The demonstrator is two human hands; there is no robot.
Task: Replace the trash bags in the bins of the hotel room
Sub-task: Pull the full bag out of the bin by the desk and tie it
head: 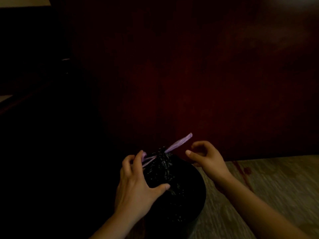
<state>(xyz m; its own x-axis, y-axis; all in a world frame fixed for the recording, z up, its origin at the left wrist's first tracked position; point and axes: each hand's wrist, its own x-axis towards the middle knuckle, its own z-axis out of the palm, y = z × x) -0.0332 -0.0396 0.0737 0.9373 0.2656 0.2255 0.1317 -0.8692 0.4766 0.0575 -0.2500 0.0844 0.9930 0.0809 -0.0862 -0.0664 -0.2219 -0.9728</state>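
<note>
Head view: the black trash bag (162, 171) sits in a round black bin (201, 190) low in the middle of the frame. Its top is gathered into a tight, crinkled neck that rises above the rim. The plastic is thin and glossy, and its many small creases catch specks of light against the dark around it. A pale purple drawstring (180, 142) cinches the neck. One flat strap sticks up and to the right from the knot, with its end free in the air. Two thinner strands run left from the neck.

The left hand (136, 185) reaches over the left side of the bin. Its fingertips (138, 156) are curled round the left strands of the drawstring and pinch them. Its thumb is stretched out and pressed against the front of the bag below the neck.

The right hand (208, 157) hovers just right of the neck, close under the free strap but apart from it. Its fingers are loosely half-curled, its thumb points toward the bag, and it holds nothing.

The bin stands on a pale wood-grain floor (276, 183). Behind it is a dark reddish panel (207, 83). The left part of the scene is too dark to make out.
</note>
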